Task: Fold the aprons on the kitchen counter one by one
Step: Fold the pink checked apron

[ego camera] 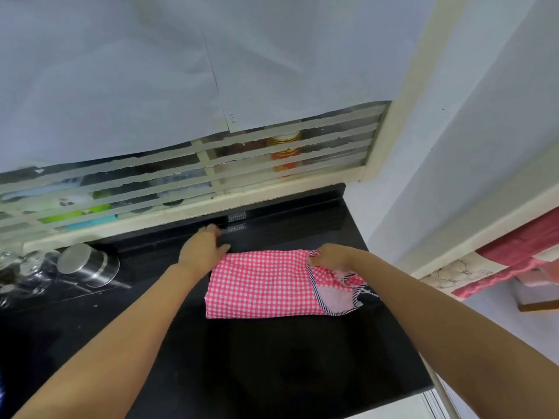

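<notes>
A pink-and-white checked apron [263, 285] lies folded into a rough rectangle on the black counter [272, 358]. Its right end shows striped navy trim and a bunched, paler inner side. My left hand [203, 248] lies at the apron's far left corner, fingers stretched out flat toward the wall. At the far right corner, my right hand [331, 256] has its fingers curled round the trimmed edge and pinches the cloth. No other apron is in sight.
A steel pot lid [87, 264] and glassware [18, 267] stand at the counter's left. A barred window [193, 173] with jars behind it runs along the back. A wall closes the right side, with a red cloth [514, 258] beyond.
</notes>
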{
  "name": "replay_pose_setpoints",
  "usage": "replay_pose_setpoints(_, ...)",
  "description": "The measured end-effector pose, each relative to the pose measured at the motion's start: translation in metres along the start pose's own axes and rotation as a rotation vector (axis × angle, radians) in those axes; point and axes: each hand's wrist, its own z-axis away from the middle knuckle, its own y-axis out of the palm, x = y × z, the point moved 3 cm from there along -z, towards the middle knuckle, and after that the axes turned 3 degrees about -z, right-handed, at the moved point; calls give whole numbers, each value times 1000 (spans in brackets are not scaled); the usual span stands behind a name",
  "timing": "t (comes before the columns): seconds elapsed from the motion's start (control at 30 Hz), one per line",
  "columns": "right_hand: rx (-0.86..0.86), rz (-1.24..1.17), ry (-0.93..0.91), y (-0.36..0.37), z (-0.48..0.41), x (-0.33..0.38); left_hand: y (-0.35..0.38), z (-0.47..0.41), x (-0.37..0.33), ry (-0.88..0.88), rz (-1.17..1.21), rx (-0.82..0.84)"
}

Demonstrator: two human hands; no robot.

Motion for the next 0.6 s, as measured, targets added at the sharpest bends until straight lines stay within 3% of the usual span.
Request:
replay_pose_setpoints(0.07,-19,10,-12,1,-4,-1,2,20,-27,297,44,-200)
replay_pose_setpoints(0.13,-17,7,-21,3,-6,0,30,37,-50,550,-89,-51)
replay_pose_setpoints(0.17,-5,2,-28,3,-6,0,48,43,-52,587,-184,49)
replay_pose_setpoints(0.23,29,-4,-50,0,-2,-2,80,43,-40,515,-272,145)
replay_pose_setpoints(0.37,114,133,-68,-26,21,-25,101,39,-27,452,-298,104)
replay_pose_setpoints(0.5,281,-148,35,-39,52,-73,98,36,-27,432,-293,77)
replay_pose_setpoints(0.6,83,-155,143,-46,66,-114,99,36,-25,430,-287,76)
